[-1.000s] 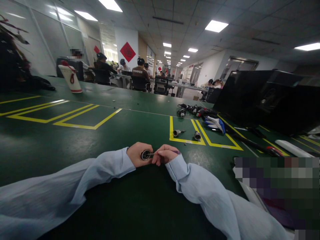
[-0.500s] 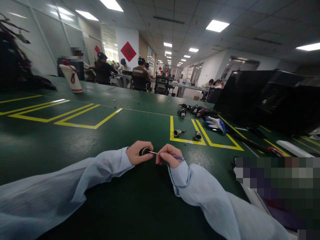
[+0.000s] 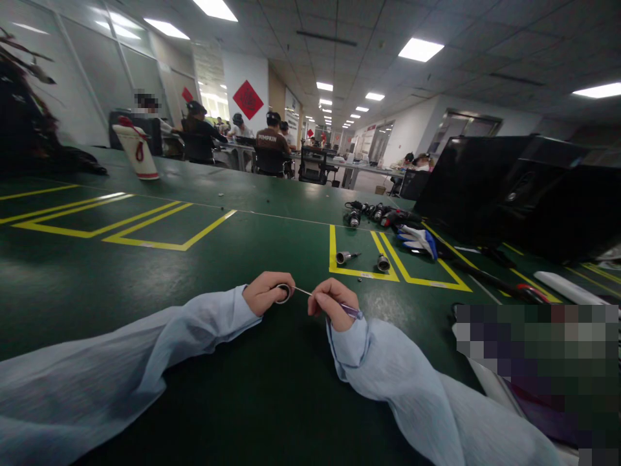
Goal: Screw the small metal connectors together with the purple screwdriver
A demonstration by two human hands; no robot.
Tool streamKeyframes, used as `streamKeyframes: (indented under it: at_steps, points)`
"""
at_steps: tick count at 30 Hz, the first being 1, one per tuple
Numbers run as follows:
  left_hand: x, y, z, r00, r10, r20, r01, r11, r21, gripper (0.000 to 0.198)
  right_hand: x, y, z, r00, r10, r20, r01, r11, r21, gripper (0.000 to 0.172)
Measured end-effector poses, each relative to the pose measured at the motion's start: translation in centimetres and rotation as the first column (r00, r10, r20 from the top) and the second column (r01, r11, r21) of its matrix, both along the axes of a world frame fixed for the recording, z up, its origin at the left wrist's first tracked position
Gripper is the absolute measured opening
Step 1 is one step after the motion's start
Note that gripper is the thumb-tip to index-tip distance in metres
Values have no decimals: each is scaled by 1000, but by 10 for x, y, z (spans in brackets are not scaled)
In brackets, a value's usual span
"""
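Note:
Over the near part of the green table, my left hand (image 3: 264, 293) is closed around a small round part (image 3: 284, 294) with a pale metallic rim and a dark inside. My fingers hide most of it. Facing it, my right hand (image 3: 334, 303) grips a screwdriver (image 3: 350, 311) by its purple, see-through handle. The thin metal shaft points left, and its tip reaches the upper edge of the round part by my left fingers. Whether the tip touches it I cannot tell. Beyond my right hand, two metal cup-shaped parts lie in a yellow-taped box, one (image 3: 345, 257) with a thin stem, the other (image 3: 383, 263) showing its opening.
Farther back lie several dark metal fittings with cables (image 3: 371, 212) and a white-and-blue glove (image 3: 418, 241). Black monitors (image 3: 480, 188) stand at right. A paper cup (image 3: 138, 152) is at far left. Yellow tape (image 3: 145, 244) marks the green table (image 3: 272, 233). People sit at desks beyond.
The round part has turned in my left hand, so its rim now faces more toward me. My right hand has shifted slightly right, and the screwdriver's tip has moved up to the part's upper edge.

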State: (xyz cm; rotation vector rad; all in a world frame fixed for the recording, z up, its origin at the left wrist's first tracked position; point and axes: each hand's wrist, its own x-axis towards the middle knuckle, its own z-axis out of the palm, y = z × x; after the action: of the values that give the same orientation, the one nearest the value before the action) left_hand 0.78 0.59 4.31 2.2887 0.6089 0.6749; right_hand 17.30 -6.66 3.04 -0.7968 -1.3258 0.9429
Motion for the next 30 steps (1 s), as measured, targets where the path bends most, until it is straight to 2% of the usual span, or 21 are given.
streamKeyframes:
  at_steps: [4,10,15,18,20,22,24,28,30]
  points:
    - [0,1,0,1000,-3,12,3,1000,-4,16,-2,-1,-1,999,-39,25,37,998,56,14]
    - [0,1,1,1000,9,-13,-9,1000,-7,13,-3,1,-3,998,-60,14,59,996,72,13]
    - [-2,2,0,1000,-12,-1,12,1000,-21,18,-3,1,-4,988,-116,100,102,986,129,11]
    - [-2,2,-2,999,-2,43,3,1000,-24,31,-4,6,-5,921,-272,280,189,938,291,9]
    - [-1,0,-3,997,24,71,-23,1000,-14,40,-6,10,-7,851,-365,378,192,886,422,5]
    - [2,-3,-5,992,43,116,-42,999,-9,44,-9,14,-10,799,-405,444,155,852,500,20]
    - [7,-8,-6,985,46,167,-43,999,-24,45,-11,17,-13,755,-424,500,107,832,545,28]
    - [14,-19,-8,983,36,179,-28,999,-47,47,-13,17,-15,716,-471,515,36,762,647,24]
    - [15,-22,-8,985,49,168,-54,998,25,48,-12,16,-12,727,-498,472,46,722,691,20]
